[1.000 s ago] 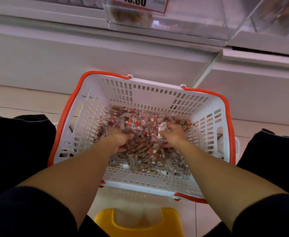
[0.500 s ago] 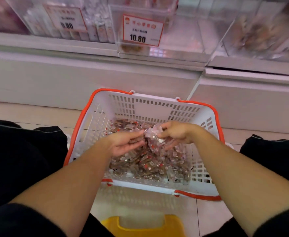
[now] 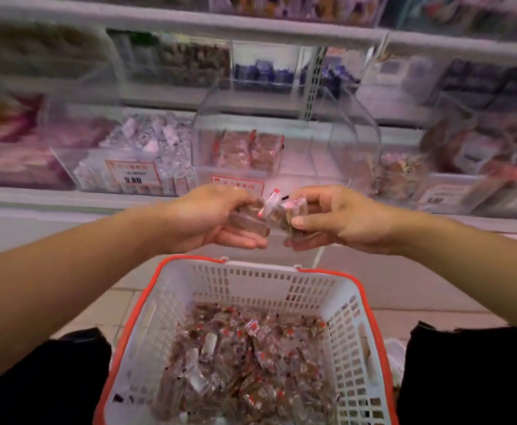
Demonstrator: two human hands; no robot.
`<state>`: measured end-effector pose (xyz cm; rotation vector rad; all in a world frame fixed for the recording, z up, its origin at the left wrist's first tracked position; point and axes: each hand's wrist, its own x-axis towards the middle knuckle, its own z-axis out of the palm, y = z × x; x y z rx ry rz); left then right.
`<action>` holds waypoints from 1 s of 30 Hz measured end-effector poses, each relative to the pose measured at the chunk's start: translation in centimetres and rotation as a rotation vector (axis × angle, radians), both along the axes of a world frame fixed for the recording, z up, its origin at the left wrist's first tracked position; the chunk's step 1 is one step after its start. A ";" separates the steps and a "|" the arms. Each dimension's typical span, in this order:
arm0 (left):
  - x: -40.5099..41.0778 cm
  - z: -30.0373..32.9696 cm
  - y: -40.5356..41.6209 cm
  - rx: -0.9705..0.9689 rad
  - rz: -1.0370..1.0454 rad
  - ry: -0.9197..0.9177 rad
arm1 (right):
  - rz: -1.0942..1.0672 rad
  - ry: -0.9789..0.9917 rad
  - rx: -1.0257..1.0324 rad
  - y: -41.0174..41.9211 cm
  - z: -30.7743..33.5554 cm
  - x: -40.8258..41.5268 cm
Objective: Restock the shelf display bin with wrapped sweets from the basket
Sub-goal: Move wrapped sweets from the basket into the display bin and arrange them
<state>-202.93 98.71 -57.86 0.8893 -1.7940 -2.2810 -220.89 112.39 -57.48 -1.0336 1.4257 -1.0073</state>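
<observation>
A white basket with an orange rim [image 3: 327, 291] sits on the floor between my knees, its bottom covered with several wrapped sweets [image 3: 245, 357] in clear and red wrappers. My left hand [image 3: 211, 219] and my right hand [image 3: 336, 219] are raised side by side above the basket, together gripping a handful of wrapped sweets [image 3: 277, 210]. Just beyond them on the low shelf stands a clear display bin [image 3: 284, 139] holding a few stacked packs of the same sweets at its back, with a red-framed price label on its front.
Neighbouring clear bins line the shelf: white-wrapped sweets [image 3: 146, 151] to the left, mixed brown sweets [image 3: 401, 173] to the right. More bins fill the shelf above [image 3: 269, 69]. The white shelf edge [image 3: 67, 197] runs across. My dark-clad knees flank the basket.
Both hands scooped sweets from the basket, lifted them up and forward to the height of the shelf bin. The view tilted upward, bringing the shelves into sight.
</observation>
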 end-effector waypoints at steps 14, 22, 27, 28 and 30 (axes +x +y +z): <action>-0.2 -0.2 1.5 0.046 0.187 0.201 | -0.196 0.689 -0.371 -0.3 0.0 3.2; -0.3 -0.9 2.4 -0.045 0.244 0.262 | -0.310 0.584 -0.433 -0.3 0.0 3.9; -0.5 -1.0 2.4 -0.065 0.260 0.293 | -0.299 0.509 -0.470 -0.5 0.0 4.4; -0.5 -0.9 2.4 -0.072 0.259 0.286 | -0.287 0.557 -0.483 -0.5 -0.2 4.7; -0.6 -0.8 2.4 -0.086 0.272 0.280 | -0.321 0.646 -0.525 -0.5 -0.3 5.0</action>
